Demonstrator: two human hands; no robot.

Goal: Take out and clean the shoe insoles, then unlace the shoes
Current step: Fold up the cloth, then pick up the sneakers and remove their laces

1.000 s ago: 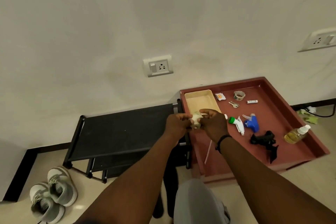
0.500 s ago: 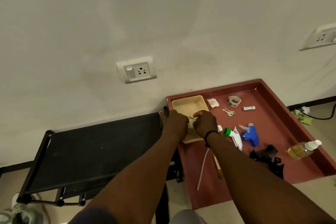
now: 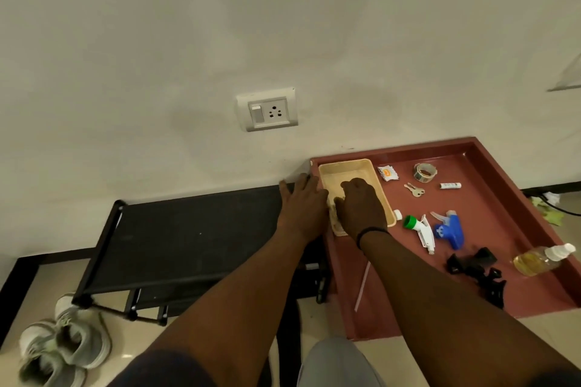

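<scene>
A pair of grey-white shoes [image 3: 63,349] lies on the floor at the lower left, partly under the black rack's [image 3: 188,229] corner. My right hand [image 3: 361,207] is inside the beige tray [image 3: 349,170], with its fingers bent down over a pale wad [image 3: 334,218] that shows at the hand's left side. Beside it, my left hand [image 3: 301,203] has straight fingers and rests at the tray's left rim, by the rack's right end. No insoles are in sight.
The red tray table [image 3: 509,204] holds a green-capped sprayer head [image 3: 421,229], a blue sprayer head [image 3: 449,229], keys [image 3: 414,190], tape [image 3: 425,172], a sachet [image 3: 387,173], a small tube [image 3: 450,186], black clips [image 3: 478,273] and a bottle [image 3: 540,261]. A wall socket [image 3: 267,108] is above.
Both hands went down from holding the pale wad in the air into the beige tray. My left hand let go and spread flat.
</scene>
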